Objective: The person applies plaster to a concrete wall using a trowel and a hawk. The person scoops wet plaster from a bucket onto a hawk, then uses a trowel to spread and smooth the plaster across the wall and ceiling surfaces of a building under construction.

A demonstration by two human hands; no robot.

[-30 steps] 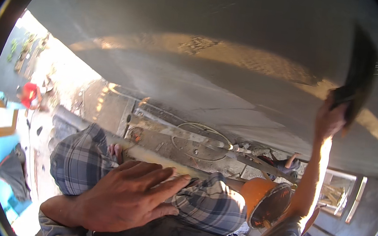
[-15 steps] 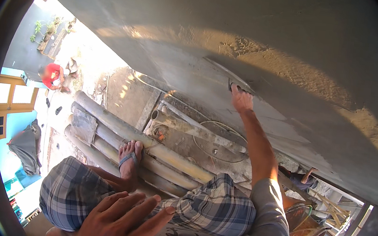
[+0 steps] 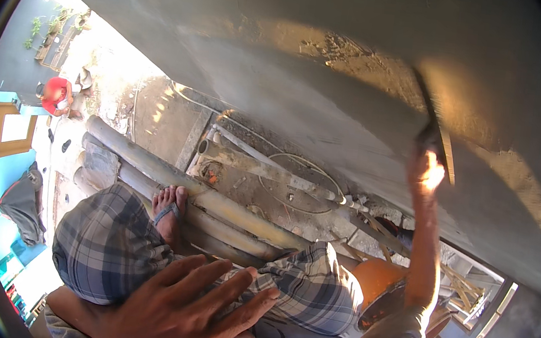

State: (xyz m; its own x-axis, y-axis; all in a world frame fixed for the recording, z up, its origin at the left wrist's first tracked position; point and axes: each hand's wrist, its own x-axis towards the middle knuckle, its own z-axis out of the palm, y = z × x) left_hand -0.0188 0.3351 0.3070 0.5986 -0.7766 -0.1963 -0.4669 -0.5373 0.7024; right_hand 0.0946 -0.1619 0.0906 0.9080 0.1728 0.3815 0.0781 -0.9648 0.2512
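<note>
My right hand (image 3: pixel 427 170) is raised at the end of an outstretched arm, closed round the handle of a plastering trowel (image 3: pixel 449 156). The trowel's long thin blade lies against the grey plastered wall (image 3: pixel 350 115), crossing a sunlit band of rough plaster (image 3: pixel 375 67). Motion blurs both tool and fingers. Low in front of my body, my left hand (image 3: pixel 185 306) rests over my plaid shorts (image 3: pixel 108 244). Its fingers are spread, with nothing in them.
My sandalled foot (image 3: pixel 169 211) stands on several thick poles (image 3: pixel 239 212) laid side by side above the ground. Below are pipes (image 3: pixel 270 171) and a looped hose (image 3: pixel 280 203). An orange bucket (image 3: pixel 375 278) stands at my right. A person in red (image 3: pixel 56 96) is far left.
My right hand has swept the trowel rightward along the wall, and the blade has turned steeper. The view has shifted a little. My left hand stays spread over my lap.
</note>
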